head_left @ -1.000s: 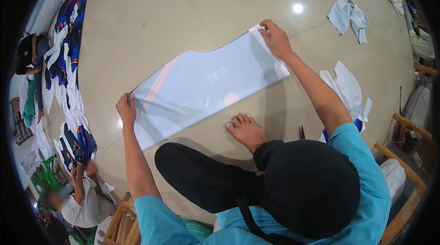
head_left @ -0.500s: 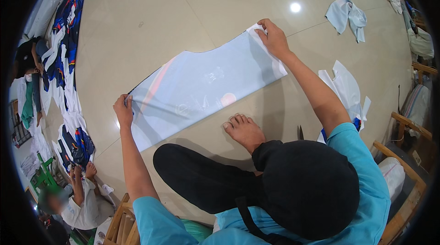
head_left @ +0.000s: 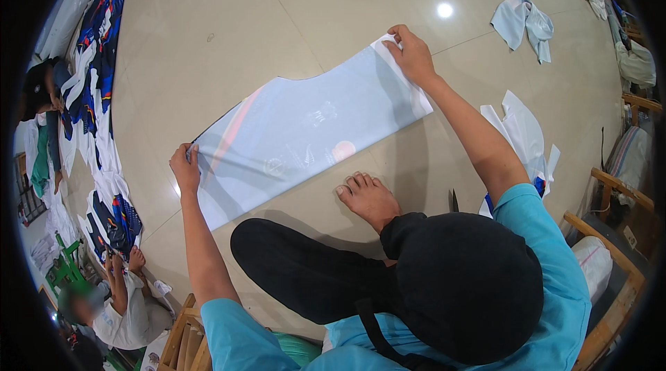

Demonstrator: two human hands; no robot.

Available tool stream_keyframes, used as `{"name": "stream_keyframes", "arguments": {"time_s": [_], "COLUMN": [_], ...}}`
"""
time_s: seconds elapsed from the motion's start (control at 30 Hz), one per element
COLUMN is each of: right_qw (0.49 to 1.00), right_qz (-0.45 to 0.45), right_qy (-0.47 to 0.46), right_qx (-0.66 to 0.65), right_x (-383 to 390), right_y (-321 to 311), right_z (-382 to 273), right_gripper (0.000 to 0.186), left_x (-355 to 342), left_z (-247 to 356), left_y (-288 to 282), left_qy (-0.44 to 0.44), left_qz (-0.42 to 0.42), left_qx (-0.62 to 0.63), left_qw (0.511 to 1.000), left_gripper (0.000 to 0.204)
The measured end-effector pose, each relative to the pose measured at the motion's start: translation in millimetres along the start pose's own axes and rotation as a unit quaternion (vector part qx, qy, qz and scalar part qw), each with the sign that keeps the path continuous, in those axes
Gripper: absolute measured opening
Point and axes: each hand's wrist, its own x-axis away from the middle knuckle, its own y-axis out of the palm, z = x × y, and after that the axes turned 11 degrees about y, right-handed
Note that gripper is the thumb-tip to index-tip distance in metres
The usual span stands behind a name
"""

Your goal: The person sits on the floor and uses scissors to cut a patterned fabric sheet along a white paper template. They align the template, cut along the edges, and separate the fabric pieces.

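Note:
A folded piece of pale blue fabric [head_left: 298,125] lies spread on the floor in front of me, with a faint pink stripe and printed marks showing through. Its straight folded edge faces me; the far edge is cut in a curve. My left hand [head_left: 185,165] pinches the left corner, and small creases run inward from there. At the upper right corner, by a white strip, my right hand [head_left: 411,55] grips the cloth between thumb and fingers. My bare foot [head_left: 368,199] rests just short of the near edge.
Light fabric scraps [head_left: 525,26] lie at the far right, white offcuts [head_left: 522,132] beside my right arm. A dark pointed blade [head_left: 454,200] sits near my knee. Colourful printed cloth [head_left: 104,80] lines the left side. A person [head_left: 132,312] sits at lower left; wooden frames [head_left: 610,288] stand right.
Almost nothing differs. My right hand and its corner of the fabric have shifted very slightly up and left; the left hand keeps its hold.

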Motion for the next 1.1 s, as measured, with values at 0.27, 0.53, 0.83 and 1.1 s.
{"name": "stream_keyframes", "arguments": {"time_s": [0.27,0.53,0.83,1.1], "right_qw": [1.0,0.998,0.997,0.98], "right_qz": [0.017,0.01,0.061,-0.011], "right_qy": [-0.009,0.034,-0.037,-0.041], "right_qx": [-0.018,-0.044,-0.009,0.197], "right_x": [-2,22,108,170], "right_y": [2,-14,-23,-7], "right_z": [5,17,36,32], "right_gripper": [0.031,0.043,0.049,0.071], "left_x": [-2,0,16,18], "left_z": [7,93,339,409], "left_y": [0,35,106,152], "left_qy": [-0.011,0.073,0.205,0.179], "left_qz": [-0.005,0.088,-0.073,-0.054], "left_qx": [0.0,-0.02,0.154,0.075], "left_qw": [1.0,0.993,0.964,0.98], "left_gripper": [0.025,0.059,0.069,0.068]}}
